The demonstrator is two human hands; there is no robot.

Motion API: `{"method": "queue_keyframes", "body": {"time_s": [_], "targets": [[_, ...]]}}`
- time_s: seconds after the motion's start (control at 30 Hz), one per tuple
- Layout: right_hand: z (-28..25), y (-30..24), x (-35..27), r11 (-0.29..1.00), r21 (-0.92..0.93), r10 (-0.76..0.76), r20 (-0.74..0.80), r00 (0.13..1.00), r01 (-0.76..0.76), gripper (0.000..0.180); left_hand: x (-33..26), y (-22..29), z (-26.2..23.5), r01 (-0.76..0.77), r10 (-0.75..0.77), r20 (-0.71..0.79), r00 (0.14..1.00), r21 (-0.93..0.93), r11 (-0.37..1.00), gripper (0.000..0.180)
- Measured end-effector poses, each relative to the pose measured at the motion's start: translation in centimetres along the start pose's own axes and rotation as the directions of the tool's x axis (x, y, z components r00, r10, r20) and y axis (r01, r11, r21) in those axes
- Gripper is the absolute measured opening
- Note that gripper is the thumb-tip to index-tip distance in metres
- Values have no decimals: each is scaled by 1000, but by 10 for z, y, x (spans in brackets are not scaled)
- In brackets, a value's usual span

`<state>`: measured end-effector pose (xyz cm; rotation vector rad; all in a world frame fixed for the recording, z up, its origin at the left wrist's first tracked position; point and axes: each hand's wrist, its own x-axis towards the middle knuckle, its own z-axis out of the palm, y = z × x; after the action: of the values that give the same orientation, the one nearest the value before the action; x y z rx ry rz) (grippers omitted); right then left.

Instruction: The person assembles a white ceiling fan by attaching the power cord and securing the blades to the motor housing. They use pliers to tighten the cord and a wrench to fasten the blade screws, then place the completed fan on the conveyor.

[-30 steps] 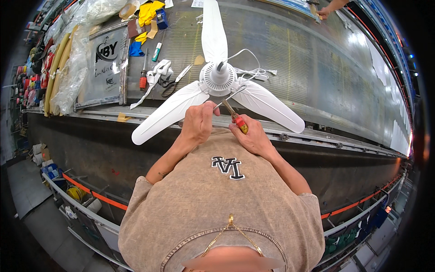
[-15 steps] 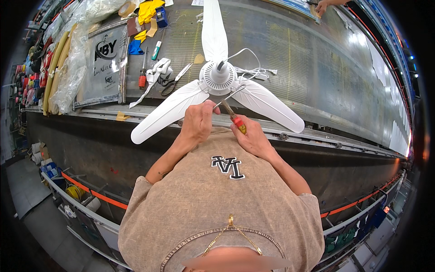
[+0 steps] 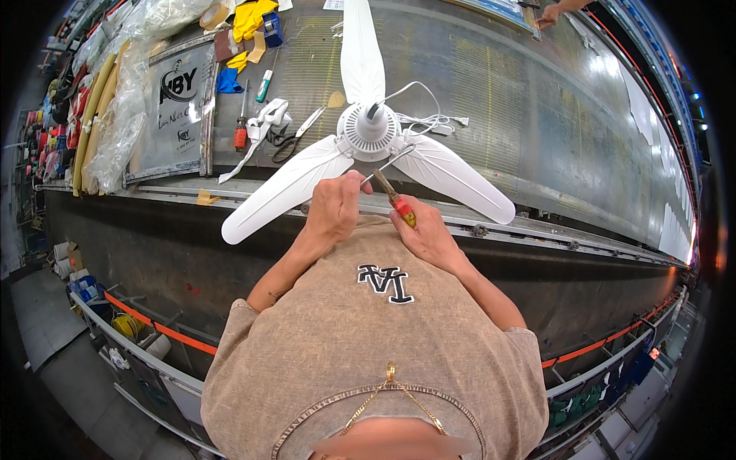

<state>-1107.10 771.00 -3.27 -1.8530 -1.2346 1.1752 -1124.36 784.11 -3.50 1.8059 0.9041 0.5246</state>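
Observation:
A white three-bladed fan [image 3: 372, 136] lies on the worktable in front of me, its round vented hub uppermost. From the hub's lower right a thin white cord [image 3: 395, 158] runs toward my hands. My left hand [image 3: 334, 205] is closed, pinching the cord's end between thumb and fingers beside the lower left blade. In my right hand [image 3: 426, 230] is a knife-like tool [image 3: 402, 208] with a red and yellow handle. Its flat, worn metal blade points up and left, close to the cord; whether they touch I cannot tell.
Left of the fan lie scissors [image 3: 286, 147], a white strap [image 3: 268, 123], a red-handled screwdriver [image 3: 241, 132] and a green-and-white tube [image 3: 264, 86]. A framed printing screen [image 3: 172, 115] lies farther left. A metal rail [image 3: 537, 231] edges the table. Another person's hand [image 3: 549, 15] shows at the far right.
My hands and the fan stay almost in place; the knife-like tool has tilted slightly. The other person's hand at the far right has shifted a little.

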Motion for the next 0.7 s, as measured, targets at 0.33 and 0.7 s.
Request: {"method": "queue_keyframes", "body": {"time_s": [0.33, 0.7], "targets": [[0, 0, -1, 1000, -2, -5, -5, 1000, 5, 33, -1, 0, 1, 2, -2, -4, 1000, -19, 1000, 69], [0, -2, -1, 1000, 11, -11, -13, 1000, 11, 31, 0, 3, 0, 0, 0, -8, 1000, -6, 1000, 65]]}}
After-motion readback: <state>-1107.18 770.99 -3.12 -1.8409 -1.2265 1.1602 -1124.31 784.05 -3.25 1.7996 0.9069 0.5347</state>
